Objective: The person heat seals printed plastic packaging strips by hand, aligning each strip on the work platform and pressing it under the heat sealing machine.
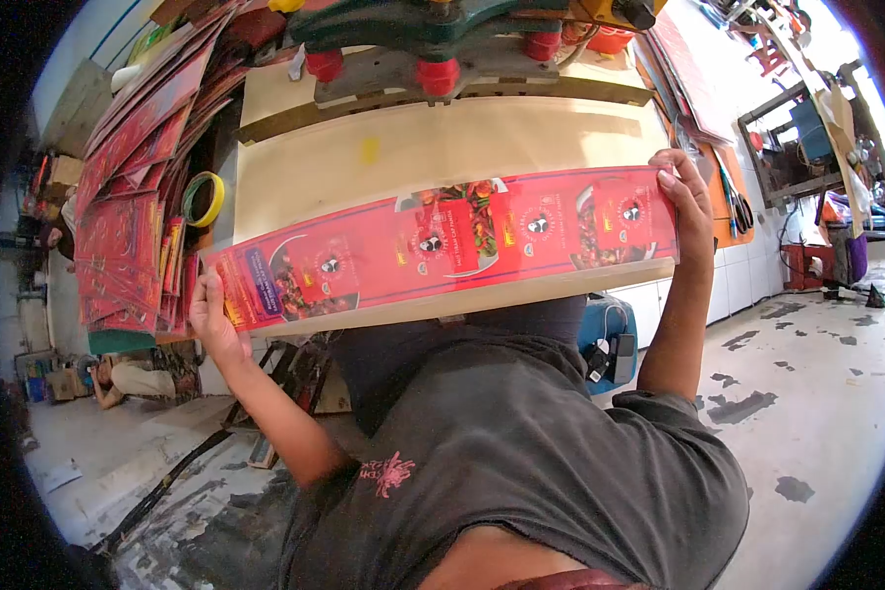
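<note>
A long red printed sheet (374, 258) with food pictures and logos stretches between my two hands, above the front of a cream-coloured work board (305, 187). My left hand (216, 317) pinches its left end, close to a purple and yellow panel. At the opposite end, my right hand (688, 202) grips the upper right corner, thumb on the printed face. The sheet slants slightly, its right end farther up in view.
Piles of red printed sheets (118, 236) stand on the left beside a roll of yellow tape (204, 200). A green machine with red feet (437, 76) spans the back. Scissors (740, 210) lie at the right. A person (143, 381) is visible far left.
</note>
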Available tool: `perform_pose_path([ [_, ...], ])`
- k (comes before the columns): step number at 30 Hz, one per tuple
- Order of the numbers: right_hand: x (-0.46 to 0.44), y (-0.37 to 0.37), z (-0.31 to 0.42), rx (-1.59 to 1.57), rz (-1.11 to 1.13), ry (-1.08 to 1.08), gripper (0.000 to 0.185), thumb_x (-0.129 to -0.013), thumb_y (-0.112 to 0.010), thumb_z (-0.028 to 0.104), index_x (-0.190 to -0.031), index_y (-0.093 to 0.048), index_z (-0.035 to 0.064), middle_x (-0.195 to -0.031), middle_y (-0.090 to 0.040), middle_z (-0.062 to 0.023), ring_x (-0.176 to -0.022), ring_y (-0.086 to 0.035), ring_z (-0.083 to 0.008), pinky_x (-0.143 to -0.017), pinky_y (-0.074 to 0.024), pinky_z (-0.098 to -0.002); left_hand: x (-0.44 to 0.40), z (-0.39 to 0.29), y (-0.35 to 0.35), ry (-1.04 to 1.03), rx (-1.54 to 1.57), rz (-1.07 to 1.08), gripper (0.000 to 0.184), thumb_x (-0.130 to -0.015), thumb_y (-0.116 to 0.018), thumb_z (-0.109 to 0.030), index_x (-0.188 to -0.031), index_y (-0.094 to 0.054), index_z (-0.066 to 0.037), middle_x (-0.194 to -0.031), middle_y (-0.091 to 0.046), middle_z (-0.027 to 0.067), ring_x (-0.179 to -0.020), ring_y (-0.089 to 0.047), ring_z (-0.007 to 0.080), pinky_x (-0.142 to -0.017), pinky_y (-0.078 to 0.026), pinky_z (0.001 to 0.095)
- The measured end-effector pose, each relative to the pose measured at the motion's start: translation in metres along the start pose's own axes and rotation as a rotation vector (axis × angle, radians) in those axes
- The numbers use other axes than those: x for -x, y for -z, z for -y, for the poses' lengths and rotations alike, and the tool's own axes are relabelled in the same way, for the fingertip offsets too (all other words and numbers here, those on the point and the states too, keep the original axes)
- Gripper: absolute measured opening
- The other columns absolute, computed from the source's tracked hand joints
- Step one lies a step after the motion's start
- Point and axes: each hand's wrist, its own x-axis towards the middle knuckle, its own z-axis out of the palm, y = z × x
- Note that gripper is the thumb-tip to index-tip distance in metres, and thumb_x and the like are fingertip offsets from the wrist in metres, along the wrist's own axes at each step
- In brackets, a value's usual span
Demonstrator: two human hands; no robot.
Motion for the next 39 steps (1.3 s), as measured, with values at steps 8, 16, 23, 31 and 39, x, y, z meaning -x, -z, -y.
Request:
perform_pose_path([
  [8,-0.003,0.008,-0.006,0.15,-0.048,0.042,0.024,-0.096,-0.061,0.018,-0.116,-0.061,0.0034,-0.105,-0.061,-0.0008,-0.094,-0.056,-0.005,-0.086,-0.0457,-0.0228,0.0,-0.002,-0.001,0.001,-0.028,0.017,0.012,-0.102,-0.064,-0.017,-0.097,-0.063,-0.005,-0.1,-0.07,0.0017,-0.089,-0.065,0.0096,-0.081,-0.054,0.0269],
  [16,-0.002,0.014,-0.012,0.228,-0.145,0.016,0.022,-0.104,-0.059,0.022,-0.1,-0.066,0.0021,-0.093,-0.06,0.0019,-0.084,-0.051,-0.0051,-0.075,-0.0412,-0.0206,0.007,-0.002,-0.023,-0.075,-0.097,-0.162,0.016,-0.096,-0.073,-0.02,-0.097,-0.069,-0.004,-0.095,-0.069,-0.0009,-0.087,-0.062,0.0071,-0.084,-0.048,0.0238],
  [23,-0.005,0.041,-0.028,0.33,-0.14,-0.045,0.028,-0.105,-0.059,0.029,-0.092,-0.065,0.0052,-0.079,-0.054,0.0063,-0.073,-0.047,-0.0024,-0.064,-0.0365,-0.0193,0.007,-0.008,-0.047,-0.11,-0.127,-0.054,0.018,-0.099,-0.07,-0.018,-0.087,-0.067,-0.004,-0.083,-0.06,-0.0055,-0.078,-0.05,0.0027,-0.074,-0.041,0.0209],
  [31,-0.006,0.049,-0.042,0.198,-0.149,-0.053,0.028,-0.106,-0.058,0.03,-0.099,-0.067,0.0045,-0.088,-0.065,0.0017,-0.074,-0.056,-0.0036,-0.066,-0.0456,-0.0209,0.01,-0.021,-0.055,-0.074,-0.192,0.098,0.021,-0.102,-0.065,-0.021,-0.107,-0.068,-0.001,-0.097,-0.067,-0.0017,-0.088,-0.056,0.004,-0.082,-0.046,0.0226],
  [39,-0.01,0.06,-0.05,0.019,-0.194,-0.046,0.029,-0.106,-0.058,0.026,-0.113,-0.066,-0.001,-0.102,-0.072,-0.0057,-0.088,-0.067,-0.0089,-0.078,-0.0555,-0.0249,0.016,-0.033,-0.05,0.113,0.046,0.289,0.041,-0.101,-0.062,-0.013,-0.137,-0.053,0.007,-0.12,-0.07,0.0116,-0.104,-0.069,0.0158,-0.088,-0.058,0.0321],
])
